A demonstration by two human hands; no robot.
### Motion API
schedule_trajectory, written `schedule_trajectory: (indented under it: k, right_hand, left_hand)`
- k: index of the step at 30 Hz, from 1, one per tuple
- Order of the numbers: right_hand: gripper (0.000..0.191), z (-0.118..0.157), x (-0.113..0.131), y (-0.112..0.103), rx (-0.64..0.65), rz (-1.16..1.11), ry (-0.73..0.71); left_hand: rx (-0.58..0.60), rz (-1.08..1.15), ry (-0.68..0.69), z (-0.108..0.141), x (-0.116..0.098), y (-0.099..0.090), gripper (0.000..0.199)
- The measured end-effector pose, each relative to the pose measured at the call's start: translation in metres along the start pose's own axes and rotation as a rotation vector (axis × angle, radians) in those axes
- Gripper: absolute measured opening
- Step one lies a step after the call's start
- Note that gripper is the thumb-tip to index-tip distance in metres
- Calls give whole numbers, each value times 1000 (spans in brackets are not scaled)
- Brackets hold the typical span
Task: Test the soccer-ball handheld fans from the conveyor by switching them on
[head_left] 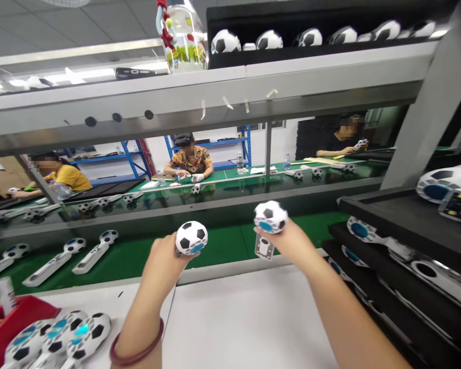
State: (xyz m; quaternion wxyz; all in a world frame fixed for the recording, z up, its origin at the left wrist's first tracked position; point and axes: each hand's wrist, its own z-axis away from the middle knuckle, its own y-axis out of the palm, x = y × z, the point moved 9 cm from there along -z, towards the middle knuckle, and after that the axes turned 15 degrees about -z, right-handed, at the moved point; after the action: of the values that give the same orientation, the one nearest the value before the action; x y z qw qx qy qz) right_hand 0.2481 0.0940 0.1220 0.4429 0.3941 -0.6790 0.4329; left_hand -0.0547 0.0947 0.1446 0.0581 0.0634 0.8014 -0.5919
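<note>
Left hand and right hand raise two soccer-patterned balls, fingers clenched and largely hidden behind the left ball and the right ball. A white rectangular piece shows below the right ball, its join unclear. Beneath: a white desk. A red tray is cut off at frame left.

Our left hand and right hand each hold a ball-shaped head above the conveyor belt. To our left, more heads lie beside a tray on the worktop; to our right, handled units lie on shelves; co-workers sit beyond the belt.
</note>
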Motion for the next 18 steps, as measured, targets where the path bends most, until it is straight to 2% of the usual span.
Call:
schedule_trajectory:
  k: [2, 4, 6, 8, 10, 13, 16, 18]
  right_hand:
    - [41, -17, -29, 17, 7, 61, 75]
    - [42, -32, -48, 22, -45, 90, 87]
    - [53, -39, -53, 19, -112, 56, 68]
    - [62, -40, -46, 15, -145, -29, 16]
    - [59, -35, -29, 16, -114, -118, -53]
    - [47, -20, -2, 28, 48, -120, -122]
    - [44, 6, 16, 52, 267, 32, -142]
    - [44, 29, 23, 77, 436, 159, -152]
  left_hand:
    - [28, -57, -42, -16, -2, 25, 26]
    - [1, -27, -140, -29, 5, 48, 48]
    - [-80, 69, -211, -36, 13, 60, 74]
    - [-160, 184, -245, -37, 19, 62, 86]
    - [-214, 277, -244, -34, 18, 53, 83]
    - [-269, 350, -186, -25, 6, 27, 78]
    - [-283, 334, -56, -12, -22, -1, 68]
    - [-309, 270, 75, 3, -48, -16, 56]
